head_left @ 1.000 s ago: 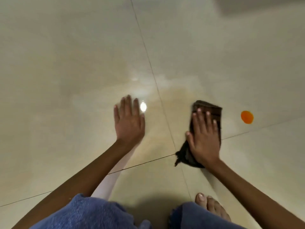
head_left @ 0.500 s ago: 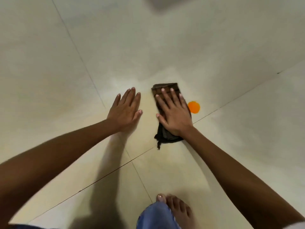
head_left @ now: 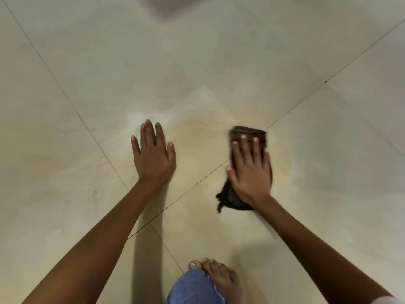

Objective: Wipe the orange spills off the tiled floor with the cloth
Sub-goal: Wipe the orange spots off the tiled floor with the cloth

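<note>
The dark brown folded fabric cloth (head_left: 248,131) lay flat on the glossy beige tiled floor (head_left: 219,62), under the right hand (head_left: 252,172). That hand pressed down on it with straight, spread fingers, not gripping. The cloth's far folded edge showed past the fingertips and a ragged corner stuck out beside the wrist. The left hand (head_left: 154,159) rested palm down on bare tile, fingers relaxed and extended, well apart from the cloth. A faint yellowish smear (head_left: 197,132) tinted the floor between the hands. A bare foot (head_left: 221,279) and a blue denim trouser leg (head_left: 192,288) sat at the near edge.
</note>
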